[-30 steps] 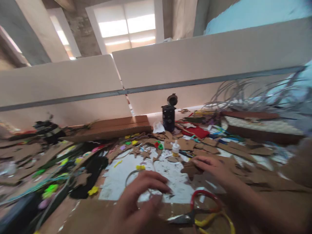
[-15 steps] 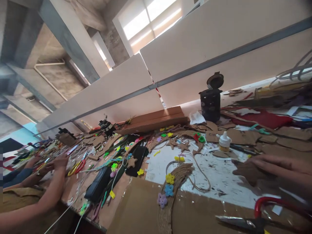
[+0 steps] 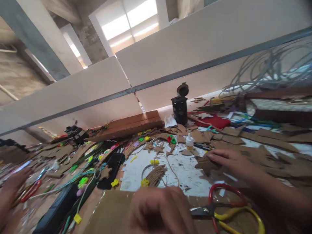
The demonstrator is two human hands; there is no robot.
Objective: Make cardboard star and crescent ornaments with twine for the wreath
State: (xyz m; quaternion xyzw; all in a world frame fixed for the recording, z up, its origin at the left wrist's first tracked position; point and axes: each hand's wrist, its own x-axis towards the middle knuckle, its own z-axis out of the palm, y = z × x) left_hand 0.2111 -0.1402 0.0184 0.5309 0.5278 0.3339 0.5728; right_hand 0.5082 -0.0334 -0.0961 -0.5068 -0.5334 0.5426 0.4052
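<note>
Again left hand [image 3: 162, 211] in view, right hand [image 3: 229, 162] still on cardboard star [image 3: 205, 165].

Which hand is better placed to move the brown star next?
Probably the right hand: its fingers are already on the star. The left hand is away from it, over the cardboard.

Your right hand [image 3: 225, 159] is showing bare, with slim fingers [image 3: 215, 153], and your right forearm [image 3: 270, 191] is also showing bare skin, widening toward the elbow. Your left hand [image 3: 161, 209] is appearing bare, its rounded knuckles blurring.
</note>
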